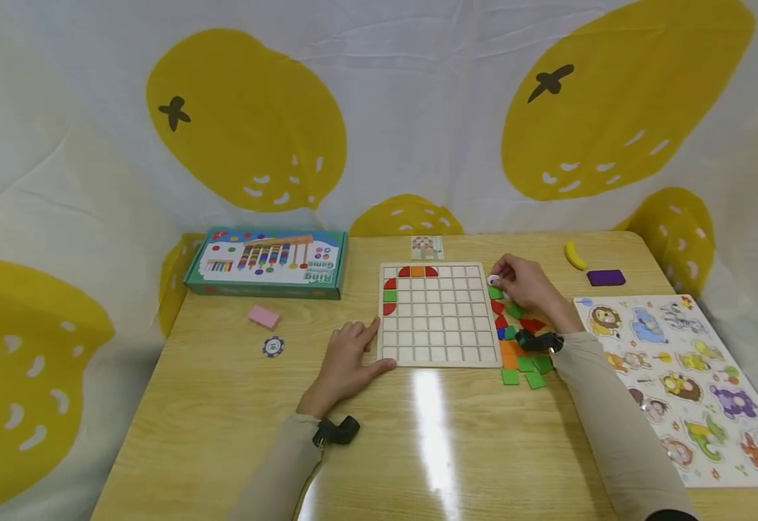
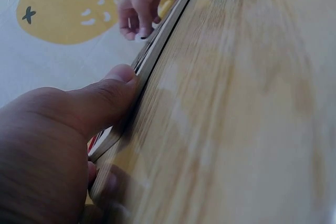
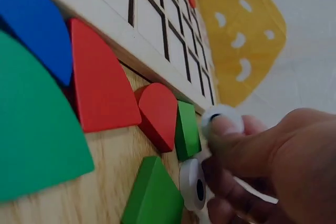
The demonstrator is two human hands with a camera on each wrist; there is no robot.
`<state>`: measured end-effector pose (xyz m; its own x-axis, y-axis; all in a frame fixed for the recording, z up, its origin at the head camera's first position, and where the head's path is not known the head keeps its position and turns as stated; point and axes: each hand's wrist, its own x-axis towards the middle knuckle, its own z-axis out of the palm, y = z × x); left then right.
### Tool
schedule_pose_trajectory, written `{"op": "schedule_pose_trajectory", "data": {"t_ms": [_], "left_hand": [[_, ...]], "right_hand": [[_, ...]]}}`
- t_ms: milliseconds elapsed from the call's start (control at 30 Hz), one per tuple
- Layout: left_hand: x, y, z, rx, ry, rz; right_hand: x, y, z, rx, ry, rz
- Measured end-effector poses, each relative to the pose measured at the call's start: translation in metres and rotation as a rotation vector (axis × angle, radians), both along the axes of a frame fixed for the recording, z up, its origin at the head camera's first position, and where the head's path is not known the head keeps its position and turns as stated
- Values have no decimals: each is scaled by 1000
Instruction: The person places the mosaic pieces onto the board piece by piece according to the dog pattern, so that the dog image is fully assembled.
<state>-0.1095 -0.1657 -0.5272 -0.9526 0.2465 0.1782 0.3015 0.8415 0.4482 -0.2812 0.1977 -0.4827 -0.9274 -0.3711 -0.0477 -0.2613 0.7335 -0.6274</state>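
Note:
A wooden grid board [image 1: 426,327] lies mid-table with red, orange and green pieces set in its upper left cells. My left hand [image 1: 346,359] rests at the board's lower left corner, index finger by the left edge and thumb at the front edge. Between thumb and fingertips, my right hand [image 1: 527,284] pinches a white round piece with a black dot [image 3: 232,115], raised by the board's far right corner. A second white round piece [image 3: 190,184] sits just below these fingers. Red pieces [image 3: 105,85], green pieces [image 1: 535,380] and a blue piece [image 3: 39,24] lie along the board's right side.
A pattern card [image 1: 427,247] lies behind the board. At left are a ring game box [image 1: 264,264], a pink block [image 1: 264,317] and a poker chip [image 1: 273,347]. An animal puzzle [image 1: 685,362], a toy banana [image 1: 575,255] and a purple block [image 1: 606,278] are at right.

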Motion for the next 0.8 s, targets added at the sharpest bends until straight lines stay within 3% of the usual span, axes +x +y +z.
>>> {"op": "schedule_pose_trajectory", "data": {"t_ms": [133,267,367,500,800], "left_hand": [[0,1,2,-8,-7,1],[0,1,4,-2,-8,2],[-1,-1,4,-4,-5,5],[-2,-2,3,-4,-7,5],[-3,-1,-1,-25,24,-10]], "right_hand": [[5,-5,2,-162,8,-1],[9,-23,12,-371,-71,38],[9,-44,15,-450,-110,84],[5,-76,9,-422,-79,141],[1,-134,-8,-224,41,241]]}}
